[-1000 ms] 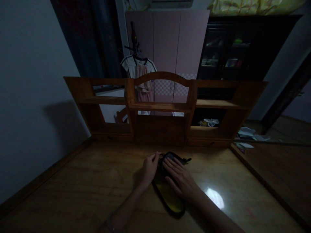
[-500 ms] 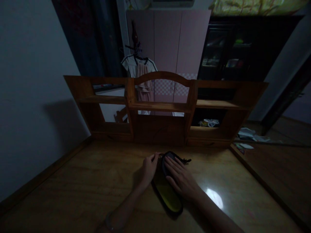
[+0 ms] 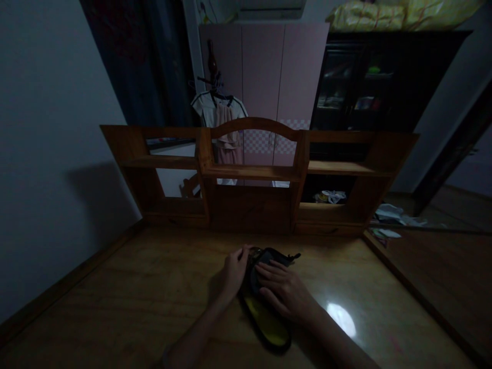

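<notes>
A dark pouch with a yellow underside (image 3: 267,320) lies on the wooden desk (image 3: 134,302), its long axis running towards me. My left hand (image 3: 234,271) grips the pouch's far left edge with curled fingers. My right hand (image 3: 286,292) lies flat on top of the pouch, fingers stretched out and pointing left. A small dark tab or zip pull (image 3: 294,256) sticks out at the pouch's far right end.
A wooden shelf unit (image 3: 253,174) with open compartments stands along the desk's back edge. Behind it are a pink wardrobe (image 3: 265,72), hanging clothes (image 3: 221,115) and a dark glass cabinet (image 3: 357,82). Papers (image 3: 392,212) lie to the right. A bright light reflection (image 3: 340,318) shines on the desk.
My right hand has slid a little towards me and turned its fingers more to the left over the pouch. The left hand keeps its grip; the view tilted slightly.
</notes>
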A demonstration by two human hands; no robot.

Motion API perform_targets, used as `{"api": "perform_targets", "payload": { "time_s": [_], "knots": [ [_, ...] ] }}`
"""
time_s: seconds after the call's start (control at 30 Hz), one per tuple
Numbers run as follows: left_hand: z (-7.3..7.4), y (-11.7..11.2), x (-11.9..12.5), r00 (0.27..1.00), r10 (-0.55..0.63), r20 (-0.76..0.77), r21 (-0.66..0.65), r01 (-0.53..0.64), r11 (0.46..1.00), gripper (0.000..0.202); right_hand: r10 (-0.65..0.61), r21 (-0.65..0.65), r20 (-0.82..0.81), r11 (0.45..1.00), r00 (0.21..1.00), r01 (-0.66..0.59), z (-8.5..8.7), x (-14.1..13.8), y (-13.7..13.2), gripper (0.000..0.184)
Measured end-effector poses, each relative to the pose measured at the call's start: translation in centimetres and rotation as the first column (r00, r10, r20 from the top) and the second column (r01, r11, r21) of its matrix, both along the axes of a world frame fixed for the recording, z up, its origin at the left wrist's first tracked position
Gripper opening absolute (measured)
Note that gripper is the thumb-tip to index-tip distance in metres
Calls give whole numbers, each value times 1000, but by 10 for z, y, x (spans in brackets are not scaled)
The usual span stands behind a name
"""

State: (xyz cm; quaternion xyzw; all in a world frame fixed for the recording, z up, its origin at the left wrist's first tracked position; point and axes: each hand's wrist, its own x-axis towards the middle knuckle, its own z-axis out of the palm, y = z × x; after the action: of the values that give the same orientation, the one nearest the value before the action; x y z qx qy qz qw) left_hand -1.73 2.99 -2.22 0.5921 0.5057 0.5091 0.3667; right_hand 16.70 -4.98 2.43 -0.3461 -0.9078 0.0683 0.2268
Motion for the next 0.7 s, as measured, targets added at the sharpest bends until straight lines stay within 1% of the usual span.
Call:
{"api": "perform_targets", "payload": {
  "time_s": [0.2, 0.33, 0.5, 0.63, 0.7],
  "knots": [
    [1, -1, 1, 1000, 4, 5, -14, -4, 1000, 48, -89, 16, -92, 996, 992, 91, -6, 7, 6, 36],
    [2, -4, 2, 1000, 0, 21, 2, 0, 1000, 48, -127, 20, -97, 991, 987, 129, -5, 13, 8, 38],
    [11, -7, 7, 983, -125, 134, 4, 126, 992, 42, -170, -45, -114, 985, 979, 166, -6, 12, 7, 48],
    [15, -11, 13, 944, -244, 222, 17, 247, 969, 40, -186, -113, -187, 979, 965, 167, -8, 8, 8, 53],
    [15, -13, 17, 936, -272, 224, 34, 271, 962, 39, -201, -147, -233, 974, 951, 170, -8, 6, 9, 54]
  ]
}}
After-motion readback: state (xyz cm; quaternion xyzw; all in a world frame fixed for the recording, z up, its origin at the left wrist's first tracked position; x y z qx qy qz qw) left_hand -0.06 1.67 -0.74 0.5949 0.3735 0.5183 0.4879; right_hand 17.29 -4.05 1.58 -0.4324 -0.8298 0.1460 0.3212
